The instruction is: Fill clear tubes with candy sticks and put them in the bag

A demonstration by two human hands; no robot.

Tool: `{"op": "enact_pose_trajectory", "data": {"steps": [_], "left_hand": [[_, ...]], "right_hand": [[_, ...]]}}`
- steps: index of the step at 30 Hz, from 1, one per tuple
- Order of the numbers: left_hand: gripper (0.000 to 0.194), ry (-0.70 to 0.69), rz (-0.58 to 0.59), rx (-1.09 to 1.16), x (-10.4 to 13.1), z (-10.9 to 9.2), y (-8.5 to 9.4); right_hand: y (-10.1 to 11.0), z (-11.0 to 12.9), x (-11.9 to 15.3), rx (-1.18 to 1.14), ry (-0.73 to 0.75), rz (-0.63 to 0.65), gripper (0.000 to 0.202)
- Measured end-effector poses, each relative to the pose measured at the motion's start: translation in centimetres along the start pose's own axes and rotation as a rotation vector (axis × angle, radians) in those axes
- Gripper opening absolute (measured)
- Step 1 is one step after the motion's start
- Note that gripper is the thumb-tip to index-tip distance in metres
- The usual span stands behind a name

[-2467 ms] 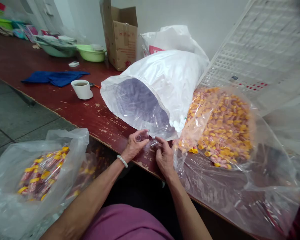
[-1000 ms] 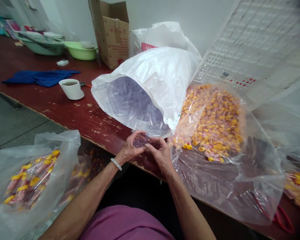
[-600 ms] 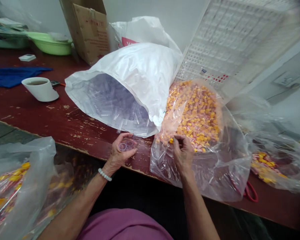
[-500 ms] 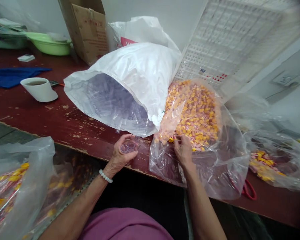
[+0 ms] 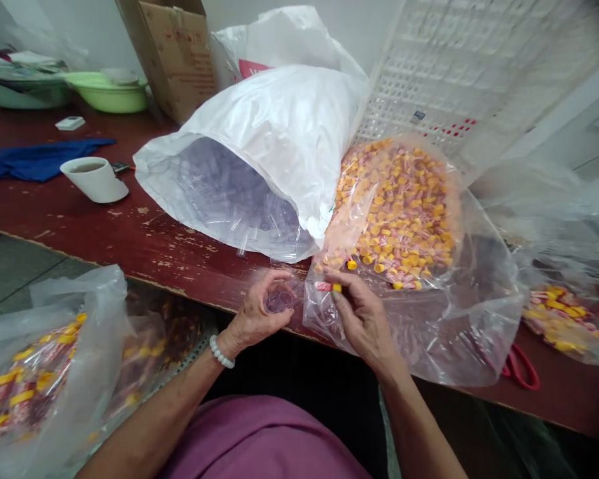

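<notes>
Clear plastic tubes (image 5: 278, 302) are held in the curled fingers of my left hand (image 5: 259, 309), their round ends facing me; I cannot tell how many. Between the thumb and fingers of my right hand (image 5: 362, 309) is a small red-and-white piece with a yellow cap (image 5: 329, 287). Just behind that hand, a clear plastic bag (image 5: 429, 326) lies open with a heap of yellow-capped pieces (image 5: 399, 213) in it. A large white sack (image 5: 279, 126) lies on its side beyond my left hand, its mouth towards me and full of clear tubes (image 5: 229, 186).
On the worn red table (image 5: 180, 259) stand a white cup (image 5: 94, 183) of dark liquid, a green basin (image 5: 104, 93) and a cardboard box (image 5: 180, 60). A white crate (image 5: 404, 100) leans behind. Red-handled scissors (image 5: 522, 369) lie right. A bag of capped tubes (image 5: 34, 379) sits lower left.
My right hand has come away from the heap towards my left hand, now with a yellow-capped piece in its fingers. The left hand still holds clear tubes. The view has shifted slightly.
</notes>
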State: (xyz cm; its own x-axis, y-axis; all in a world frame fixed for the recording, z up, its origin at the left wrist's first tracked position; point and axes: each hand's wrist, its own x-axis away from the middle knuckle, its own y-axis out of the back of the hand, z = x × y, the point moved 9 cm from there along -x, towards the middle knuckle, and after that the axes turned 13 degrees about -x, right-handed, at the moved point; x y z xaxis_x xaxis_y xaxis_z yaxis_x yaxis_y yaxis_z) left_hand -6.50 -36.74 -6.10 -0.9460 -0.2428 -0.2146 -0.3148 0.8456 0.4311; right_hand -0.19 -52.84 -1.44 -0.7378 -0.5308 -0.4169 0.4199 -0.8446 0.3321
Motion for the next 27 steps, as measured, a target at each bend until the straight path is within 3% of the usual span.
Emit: {"op": "enact_pose_trajectory", "data": {"steps": [3, 9, 12, 15, 19, 21, 27], "left_hand": [[0.049, -0.014, 0.02, -0.025, 0.1, -0.5, -0.4], [0.047, 0.02, 0.031, -0.01, 0.1, -0.6, -0.6], [0.046, 0.039, 0.04, 0.031, 0.0, -0.6, -0.7], [0.048, 0.106, 0.056, 0.117, -0.1, -0.2, -0.8], [0.051, 0.276, 0.12, 0.331, 0.3, 1.0, -1.8], [0.051, 0.329, 0.136, 0.418, 0.5, 1.3, -2.3], [0.05, 0.424, 0.197, 0.624, 1.4, 1.5, -3.9]], "right_hand": [[-1.9, 2.2, 0.3, 0.044, 0.107, 0.096, 0.028], [-1.6, 1.5, 0.0, -0.006, 0.081, 0.074, 0.026], [-2.4, 2.0, 0.1, 0.025, 0.094, 0.145, 0.028], [-3.3, 2.3, 0.4, 0.09, 0.086, 0.226, 0.039], [-3.0, 1.9, 0.8, 0.155, 0.11, 0.127, 0.068], [-3.8, 1.7, 1.1, 0.209, 0.164, 0.142, 0.078], [-5.8, 0.6, 1.5, 0.259, 0.127, 0.199, 0.085]]}}
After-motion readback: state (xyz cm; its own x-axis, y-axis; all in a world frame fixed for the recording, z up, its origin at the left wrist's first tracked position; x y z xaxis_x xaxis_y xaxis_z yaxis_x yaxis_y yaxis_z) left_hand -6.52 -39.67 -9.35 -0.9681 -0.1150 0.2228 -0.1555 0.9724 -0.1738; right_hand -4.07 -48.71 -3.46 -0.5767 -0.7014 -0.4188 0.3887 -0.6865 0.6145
